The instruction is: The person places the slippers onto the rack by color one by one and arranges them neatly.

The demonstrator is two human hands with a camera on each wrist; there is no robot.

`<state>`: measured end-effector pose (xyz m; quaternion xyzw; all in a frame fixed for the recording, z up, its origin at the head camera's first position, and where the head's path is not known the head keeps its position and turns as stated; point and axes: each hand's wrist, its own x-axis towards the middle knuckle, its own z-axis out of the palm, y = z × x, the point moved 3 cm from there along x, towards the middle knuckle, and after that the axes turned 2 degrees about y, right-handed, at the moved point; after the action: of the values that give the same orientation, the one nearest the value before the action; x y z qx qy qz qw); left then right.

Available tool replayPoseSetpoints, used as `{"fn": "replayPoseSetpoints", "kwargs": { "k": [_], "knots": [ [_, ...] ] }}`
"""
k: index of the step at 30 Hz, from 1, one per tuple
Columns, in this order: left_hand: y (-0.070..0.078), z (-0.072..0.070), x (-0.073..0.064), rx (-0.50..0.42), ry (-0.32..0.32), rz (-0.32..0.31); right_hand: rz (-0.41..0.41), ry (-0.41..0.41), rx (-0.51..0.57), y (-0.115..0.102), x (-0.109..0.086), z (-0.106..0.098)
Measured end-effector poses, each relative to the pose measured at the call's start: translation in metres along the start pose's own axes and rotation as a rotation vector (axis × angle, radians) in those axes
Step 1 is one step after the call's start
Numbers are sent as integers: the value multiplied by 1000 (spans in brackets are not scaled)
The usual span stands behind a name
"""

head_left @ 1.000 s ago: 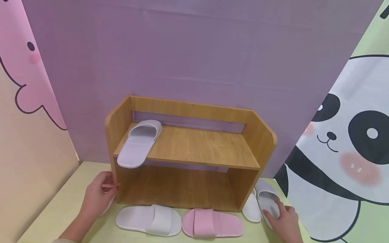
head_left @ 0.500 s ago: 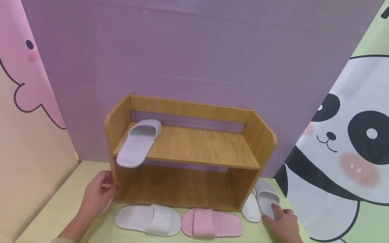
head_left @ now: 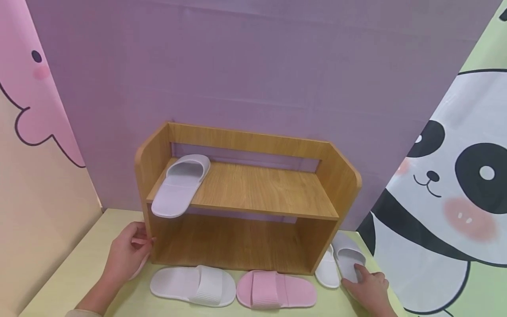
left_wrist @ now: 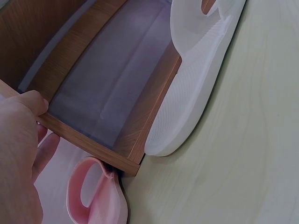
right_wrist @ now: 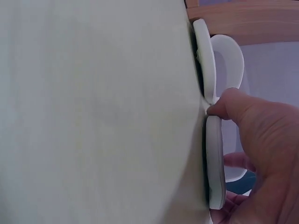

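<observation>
A two-tier wooden shoe rack (head_left: 245, 187) stands at the back of the table. My left hand (head_left: 124, 253) grips the front edge of its left side panel; in the left wrist view the thumb lies over that edge. Just below that hand is a pink slipper (left_wrist: 105, 200), mostly hidden in the head view. To the right of the rack, my right hand (head_left: 369, 286) pinches the sole end of a grey slipper (head_left: 348, 262) between thumb and fingers. A white slipper (head_left: 328, 270) lies between it and the rack. On the upper shelf, a pale lilac slipper (head_left: 174, 193) overhangs the front edge.
In front of the rack a white slipper (head_left: 192, 286) and a pink slipper (head_left: 276, 289) lie sideways, end to end. A purple backdrop (head_left: 245, 66) hangs behind. A panda print (head_left: 455, 189) covers the right side wall.
My right hand has shifted slightly on the grey slipper and closed its fingers on the end. The left hand stays on the rack's side.
</observation>
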<state>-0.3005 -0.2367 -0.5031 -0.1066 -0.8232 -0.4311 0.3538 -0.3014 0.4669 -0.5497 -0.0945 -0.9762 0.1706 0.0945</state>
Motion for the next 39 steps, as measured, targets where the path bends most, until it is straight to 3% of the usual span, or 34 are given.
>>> {"fn": "replayPoseSetpoints", "kwargs": {
  "k": [15,23,39],
  "knots": [
    [1,0,1,-11,-15,-23,121,51,132,-10,-9,-13],
    [0,0,1,0,-10,-19,129,154,213,-11,-7,-20],
    [0,0,1,-10,-7,-6,105,327,342,-42,-12,-59]
  ]
}}
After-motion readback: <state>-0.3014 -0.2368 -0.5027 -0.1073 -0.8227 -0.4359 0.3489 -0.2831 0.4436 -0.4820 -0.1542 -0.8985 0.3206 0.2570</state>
